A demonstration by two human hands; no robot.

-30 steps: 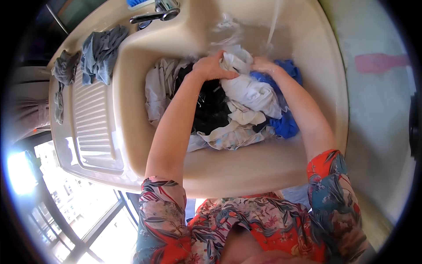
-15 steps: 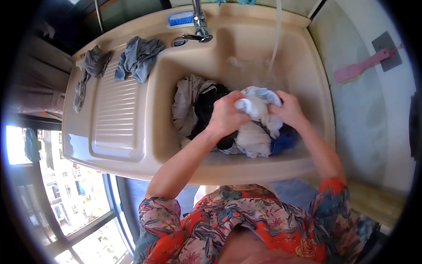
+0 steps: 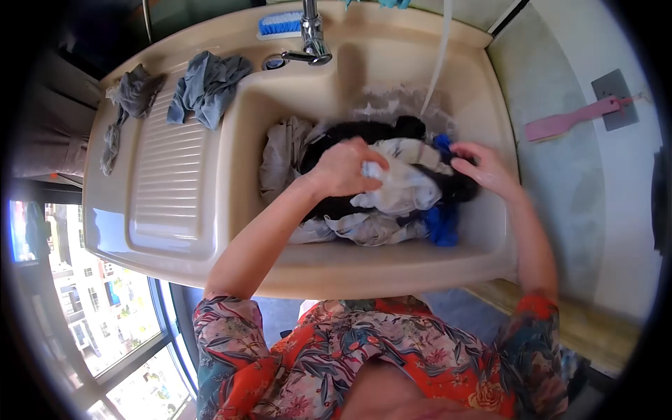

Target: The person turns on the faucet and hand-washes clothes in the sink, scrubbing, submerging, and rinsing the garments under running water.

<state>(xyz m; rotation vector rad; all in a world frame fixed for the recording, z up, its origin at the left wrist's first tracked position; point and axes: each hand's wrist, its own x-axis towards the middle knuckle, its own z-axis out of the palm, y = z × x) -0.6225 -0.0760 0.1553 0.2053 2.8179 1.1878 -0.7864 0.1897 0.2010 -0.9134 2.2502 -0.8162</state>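
My left hand is closed on a white cloth, which hangs rightward from the fingers over the wet laundry in the sink basin. Off to the right, my right hand has its fingers apart and holds nothing, beside a dark garment. Black clothing lies behind and under the white cloth. Grey-beige fabric is bunched at the basin's left wall. A blue piece of cloth and more pale fabric lie toward the front.
From above, a white hose reaches into the sink. A chrome tap and a blue-bristled brush are at the back. Grey cloths lie on the ribbed drainboard. On the right wall hangs a pink brush.
My right hand has let go of the white cloth and moved right. The left hand keeps it, slightly lower and stretched out. More black and blue clothing shows behind.
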